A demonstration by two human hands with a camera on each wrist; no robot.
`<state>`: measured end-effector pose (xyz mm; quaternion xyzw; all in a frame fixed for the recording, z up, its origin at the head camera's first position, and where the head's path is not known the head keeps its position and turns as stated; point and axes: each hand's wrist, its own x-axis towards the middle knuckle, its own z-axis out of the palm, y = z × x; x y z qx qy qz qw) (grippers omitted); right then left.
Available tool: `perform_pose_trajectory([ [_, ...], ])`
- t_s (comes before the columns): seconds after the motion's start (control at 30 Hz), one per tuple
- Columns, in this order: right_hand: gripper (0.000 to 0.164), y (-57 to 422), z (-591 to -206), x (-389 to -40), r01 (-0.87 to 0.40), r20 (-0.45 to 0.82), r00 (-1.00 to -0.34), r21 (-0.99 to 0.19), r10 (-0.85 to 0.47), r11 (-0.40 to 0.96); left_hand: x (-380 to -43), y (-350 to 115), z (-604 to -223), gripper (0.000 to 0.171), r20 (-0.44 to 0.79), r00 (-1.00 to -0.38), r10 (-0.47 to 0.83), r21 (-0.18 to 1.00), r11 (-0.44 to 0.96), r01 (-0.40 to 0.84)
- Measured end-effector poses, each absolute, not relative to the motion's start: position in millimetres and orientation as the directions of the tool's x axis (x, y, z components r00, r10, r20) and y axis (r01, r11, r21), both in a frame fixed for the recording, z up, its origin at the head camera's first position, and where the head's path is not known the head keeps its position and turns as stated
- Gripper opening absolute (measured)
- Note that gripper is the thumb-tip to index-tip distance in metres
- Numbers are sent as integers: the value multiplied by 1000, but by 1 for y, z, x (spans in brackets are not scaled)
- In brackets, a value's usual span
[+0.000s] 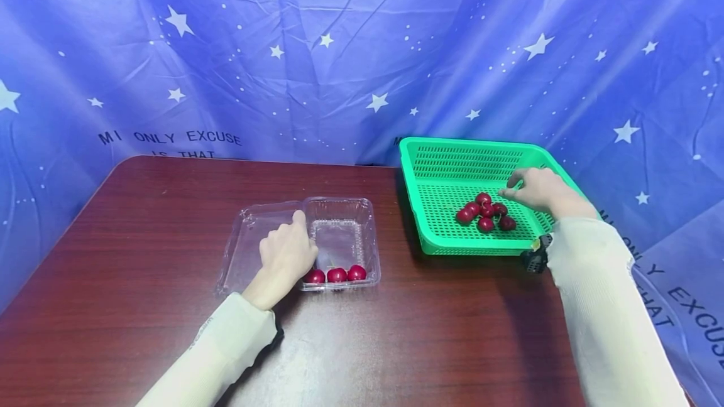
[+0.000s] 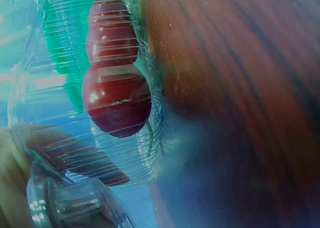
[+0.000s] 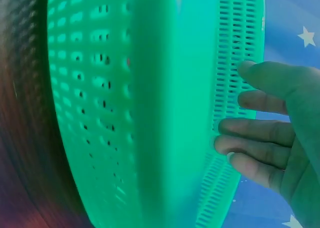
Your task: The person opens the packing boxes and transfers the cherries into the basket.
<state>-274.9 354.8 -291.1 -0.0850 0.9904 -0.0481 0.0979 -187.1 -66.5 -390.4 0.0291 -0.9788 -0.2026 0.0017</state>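
A clear plastic box point(image 1: 370, 240) lies open on the table, its lid point(image 1: 243, 244) folded out to the left. Three dark red cherries point(image 1: 336, 275) sit in a row along its near wall; a thin green stem shows in the left wrist view. My left hand point(image 1: 288, 253) grips the box's left wall at the hinge, with a finger point(image 2: 85, 160) seen through the plastic. Over the right side of a green basket point(image 1: 421, 222) hovers my right hand point(image 1: 540, 190), fingers loosely bent and holding nothing. Several cherries point(image 1: 485, 211) lie clustered on the basket floor just left of its fingertips.
The brown wooden table point(image 1: 396, 331) carries both containers, the basket standing right of the box. Behind it hangs a blue curtain point(image 1: 339, 80) printed with stars and lettering. The basket's raised rim stands between its cherries and the box.
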Motion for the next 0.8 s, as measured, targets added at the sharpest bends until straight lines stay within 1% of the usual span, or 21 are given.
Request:
perform_pose_trajectory([
  [0.17, 57, 353, -291, -272, -143, -170, -970, -163, -171, 976, -188, -67, -391, 27, -2, -999, -49, 397, 917, -46],
  [0.37, 57, 337, -289, -272, -195, -119, -967, -215, -224, 957, -188, -68, -391, 28, -9, -999, -53, 391, 919, -52],
  [0.6, 47, 307, -283, -269, -253, -71, -958, -255, -279, 933, -188, -68, -391, 27, -7, -999, -53, 396, 917, -51],
  [0.8, 47, 282, -277, -266, -309, -62, -939, -278, -338, 910, -188, -68, -391, 27, -9, -998, -58, 401, 914, -57],
])
